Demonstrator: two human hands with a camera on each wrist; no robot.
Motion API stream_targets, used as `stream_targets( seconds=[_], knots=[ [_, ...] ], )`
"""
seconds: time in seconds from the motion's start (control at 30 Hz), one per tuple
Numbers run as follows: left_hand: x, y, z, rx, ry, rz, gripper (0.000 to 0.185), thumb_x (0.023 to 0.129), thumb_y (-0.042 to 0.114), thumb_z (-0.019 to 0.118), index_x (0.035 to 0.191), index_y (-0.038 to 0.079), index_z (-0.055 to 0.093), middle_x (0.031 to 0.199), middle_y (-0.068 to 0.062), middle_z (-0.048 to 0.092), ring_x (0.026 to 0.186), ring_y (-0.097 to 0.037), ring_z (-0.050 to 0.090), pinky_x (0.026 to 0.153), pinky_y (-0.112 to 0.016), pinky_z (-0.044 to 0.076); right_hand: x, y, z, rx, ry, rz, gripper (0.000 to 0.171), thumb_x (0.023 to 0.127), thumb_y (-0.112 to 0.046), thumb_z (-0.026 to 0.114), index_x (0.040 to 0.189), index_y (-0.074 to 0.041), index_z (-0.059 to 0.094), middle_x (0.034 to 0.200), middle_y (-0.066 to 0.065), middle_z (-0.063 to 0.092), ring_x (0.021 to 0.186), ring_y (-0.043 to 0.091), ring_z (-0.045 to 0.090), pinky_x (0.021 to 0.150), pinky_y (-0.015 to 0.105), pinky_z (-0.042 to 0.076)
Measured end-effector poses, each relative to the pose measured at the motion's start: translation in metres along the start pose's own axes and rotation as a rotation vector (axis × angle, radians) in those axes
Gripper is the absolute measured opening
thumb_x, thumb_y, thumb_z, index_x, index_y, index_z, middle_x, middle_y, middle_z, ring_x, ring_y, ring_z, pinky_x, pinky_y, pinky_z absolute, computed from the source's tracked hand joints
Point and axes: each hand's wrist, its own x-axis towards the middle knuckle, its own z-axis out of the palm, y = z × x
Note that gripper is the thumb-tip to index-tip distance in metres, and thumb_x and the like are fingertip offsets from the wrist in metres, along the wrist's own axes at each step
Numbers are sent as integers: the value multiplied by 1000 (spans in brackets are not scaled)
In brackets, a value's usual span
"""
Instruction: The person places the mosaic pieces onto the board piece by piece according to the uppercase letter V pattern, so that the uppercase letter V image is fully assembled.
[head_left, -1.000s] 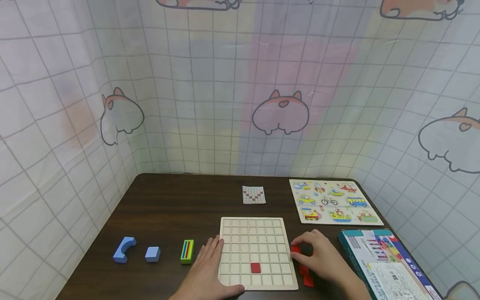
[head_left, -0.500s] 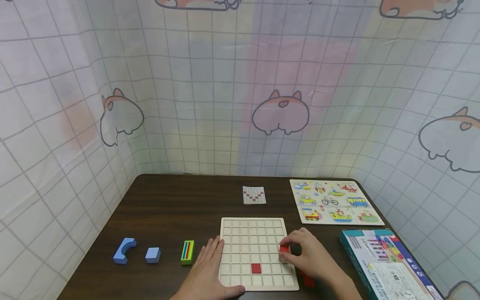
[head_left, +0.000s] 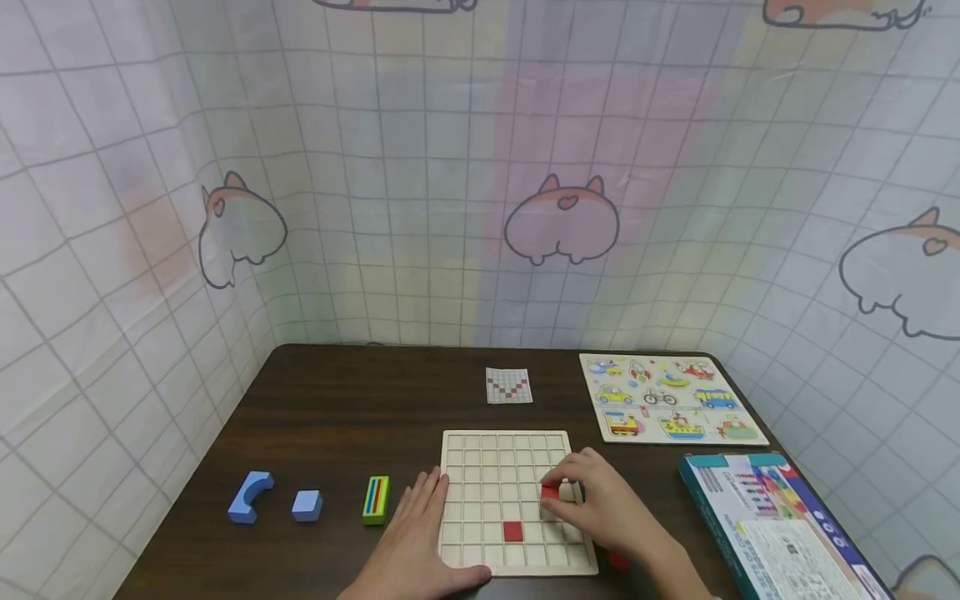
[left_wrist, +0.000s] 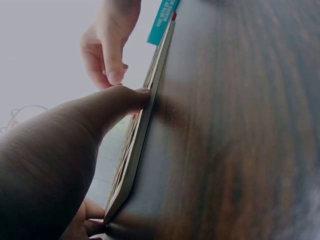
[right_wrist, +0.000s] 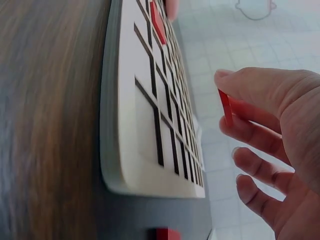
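A pale wooden grid board (head_left: 491,467) lies on the dark table, with one red square tile (head_left: 513,531) set in a cell of its lower part. My left hand (head_left: 411,542) rests along the board's left side, thumb at the near edge and fingers straight. In my right hand (head_left: 603,504), thumb and index finger pinch a second red tile (head_left: 550,492) above the right part of the grid. The right wrist view shows this tile (right_wrist: 226,107) on edge, raised off the board, with the other fingers loosely bent. More red tile (head_left: 618,560) shows under my right wrist.
Behind the board lies a small paper card (head_left: 508,387) with a red V pattern. To the right are a picture puzzle board (head_left: 667,400) and a box (head_left: 780,525). On the left sit a blue arch block (head_left: 249,497), a blue block (head_left: 307,506) and a green striped block (head_left: 376,500).
My right hand has carried a red tile from beside the board's right edge leftward over the grid. The left hand has stayed against the board.
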Motion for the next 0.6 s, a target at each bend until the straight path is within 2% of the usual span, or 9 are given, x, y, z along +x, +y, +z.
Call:
stream_targets(
  seconds=[0.1,0.33,0.6],
  knots=[
    [1,-1,0,-1,0,-4,148,66,94,79,175,6,30,185,-16,25,171,-45,23,136,-72,22,2,-3,3,12,-13,-11,16,96,-30,90,109,-24,84,109,-20,75,105,13,61,89,32,60],
    [1,0,0,16,-4,-9,148,67,95,77,176,8,29,186,-16,24,172,-44,22,137,-70,23,7,-9,10,12,-43,-19,18,95,-30,91,110,-24,85,108,-21,75,106,7,59,95,32,58],
    [-3,2,-3,27,41,43,145,70,92,79,175,4,30,185,-17,25,172,-43,21,138,-66,23,10,-16,19,12,-33,-74,17,93,-29,92,109,-24,85,108,-18,76,103,10,60,91,32,57]
  ],
)
